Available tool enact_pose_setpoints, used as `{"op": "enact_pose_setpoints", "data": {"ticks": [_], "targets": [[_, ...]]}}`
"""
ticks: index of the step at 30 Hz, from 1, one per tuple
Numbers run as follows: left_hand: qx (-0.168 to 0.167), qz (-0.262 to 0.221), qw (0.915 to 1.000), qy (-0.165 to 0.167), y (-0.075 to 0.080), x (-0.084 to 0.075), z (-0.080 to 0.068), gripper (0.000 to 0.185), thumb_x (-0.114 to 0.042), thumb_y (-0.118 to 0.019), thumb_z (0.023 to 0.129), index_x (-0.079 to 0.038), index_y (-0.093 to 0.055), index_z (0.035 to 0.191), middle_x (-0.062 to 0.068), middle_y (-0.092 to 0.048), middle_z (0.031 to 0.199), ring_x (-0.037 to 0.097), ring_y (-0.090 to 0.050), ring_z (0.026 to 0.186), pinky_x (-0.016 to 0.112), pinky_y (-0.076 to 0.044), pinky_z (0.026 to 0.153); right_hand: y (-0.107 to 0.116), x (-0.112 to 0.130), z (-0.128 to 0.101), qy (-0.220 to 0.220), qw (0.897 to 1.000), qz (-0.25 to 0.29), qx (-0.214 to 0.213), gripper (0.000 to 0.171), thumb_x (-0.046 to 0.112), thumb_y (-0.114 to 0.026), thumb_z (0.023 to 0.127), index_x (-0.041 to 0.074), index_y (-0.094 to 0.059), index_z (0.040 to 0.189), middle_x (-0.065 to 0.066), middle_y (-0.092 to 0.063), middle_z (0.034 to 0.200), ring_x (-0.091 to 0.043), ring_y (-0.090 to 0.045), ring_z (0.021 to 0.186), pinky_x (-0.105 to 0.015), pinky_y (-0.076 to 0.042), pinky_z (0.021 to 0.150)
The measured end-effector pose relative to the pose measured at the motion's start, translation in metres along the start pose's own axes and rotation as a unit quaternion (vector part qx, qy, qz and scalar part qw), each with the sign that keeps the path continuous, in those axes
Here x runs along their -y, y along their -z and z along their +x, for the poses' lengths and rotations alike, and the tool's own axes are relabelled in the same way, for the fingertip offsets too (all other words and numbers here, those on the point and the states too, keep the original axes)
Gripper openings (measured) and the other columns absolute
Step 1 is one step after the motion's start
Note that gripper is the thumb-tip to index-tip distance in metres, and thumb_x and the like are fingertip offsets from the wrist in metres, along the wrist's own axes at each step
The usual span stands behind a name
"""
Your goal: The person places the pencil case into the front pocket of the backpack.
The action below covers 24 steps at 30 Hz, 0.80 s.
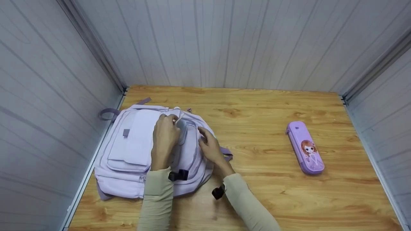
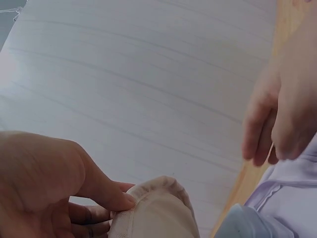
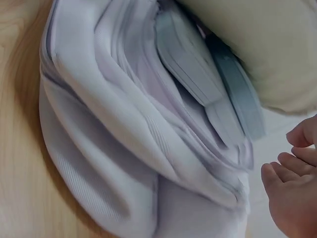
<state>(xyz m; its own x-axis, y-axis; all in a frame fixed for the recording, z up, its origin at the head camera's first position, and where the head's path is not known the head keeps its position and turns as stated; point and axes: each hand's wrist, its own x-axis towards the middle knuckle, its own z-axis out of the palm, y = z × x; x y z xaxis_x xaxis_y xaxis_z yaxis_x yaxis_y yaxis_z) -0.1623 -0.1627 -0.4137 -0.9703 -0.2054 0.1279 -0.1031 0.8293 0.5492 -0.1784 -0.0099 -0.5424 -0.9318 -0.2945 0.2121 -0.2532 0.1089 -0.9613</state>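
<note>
A pale lilac backpack [image 1: 135, 141] lies on the table at the left, its compartment unzipped. My left hand [image 1: 166, 133] pinches the upper edge of the bag's fabric [image 2: 158, 208] between thumb and fingers. Inside the opening sit grey-blue, book-like items [image 3: 190, 64], partly covered by the fabric; their exact kind cannot be told. My right hand [image 1: 210, 146] is at the bag's right side, beside the opening, with loosely bent fingers and nothing in them. In the left wrist view that right hand [image 2: 287, 109] is blurred.
A purple pencil case [image 1: 305, 147] with a doll picture lies on the wooden table [image 1: 257, 125] to the right. Light panel walls [image 1: 212, 41] stand at the back and both sides. The bag's strap [image 1: 226, 153] sticks out at its right.
</note>
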Motion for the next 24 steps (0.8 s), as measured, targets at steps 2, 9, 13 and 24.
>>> {"op": "enact_pose_setpoints", "data": {"ticks": [2, 9, 13, 24], "targets": [[0.001, -0.001, 1.0000, 0.001, 0.000, 0.000, 0.000, 0.030, 0.002, -0.053, 0.082, 0.001, -0.069, 0.107, 0.021, -0.062, 0.099, 0.038, -0.061, 0.093, 0.048, -0.047, 0.083, 0.008, 0.009, -0.004, 0.003, 1.000, 0.017, -0.015, 0.043, -0.010, -0.043, 0.092, -0.014, -0.040, 0.135, -0.033, -0.043, 0.138, -0.044, -0.042, 0.131, -0.049, -0.036, 0.107], [0.005, -0.008, 0.9999, 0.003, -0.001, 0.001, 0.001, 0.030, 0.002, -0.053, 0.082, 0.001, -0.069, 0.108, 0.020, -0.062, 0.099, 0.038, -0.061, 0.092, 0.048, -0.047, 0.082, 0.032, 0.029, -0.020, -0.011, 0.998, 0.023, -0.061, 0.040, -0.012, -0.048, 0.088, -0.015, -0.046, 0.128, -0.031, -0.055, 0.124, -0.049, -0.053, 0.115, -0.049, -0.045, 0.097], [0.005, -0.010, 0.9999, 0.002, -0.002, 0.002, 0.000, 0.031, 0.003, -0.053, 0.081, 0.002, -0.068, 0.108, 0.021, -0.062, 0.099, 0.038, -0.061, 0.093, 0.048, -0.047, 0.083, 0.041, 0.027, -0.026, -0.015, 0.996, 0.032, -0.080, 0.040, -0.011, -0.050, 0.089, -0.014, -0.046, 0.128, -0.030, -0.055, 0.123, -0.049, -0.053, 0.115, -0.043, -0.047, 0.097], [0.001, -0.023, 0.9997, 0.000, -0.001, 0.003, -0.001, 0.028, 0.001, -0.054, 0.083, 0.002, -0.068, 0.107, 0.022, -0.062, 0.101, 0.039, -0.062, 0.094, 0.048, -0.046, 0.083, 0.063, 0.014, -0.045, -0.037, 0.991, 0.046, -0.122, 0.042, -0.003, -0.059, 0.090, -0.011, -0.048, 0.129, -0.028, -0.055, 0.124, -0.048, -0.052, 0.116, -0.052, -0.042, 0.099]]}}
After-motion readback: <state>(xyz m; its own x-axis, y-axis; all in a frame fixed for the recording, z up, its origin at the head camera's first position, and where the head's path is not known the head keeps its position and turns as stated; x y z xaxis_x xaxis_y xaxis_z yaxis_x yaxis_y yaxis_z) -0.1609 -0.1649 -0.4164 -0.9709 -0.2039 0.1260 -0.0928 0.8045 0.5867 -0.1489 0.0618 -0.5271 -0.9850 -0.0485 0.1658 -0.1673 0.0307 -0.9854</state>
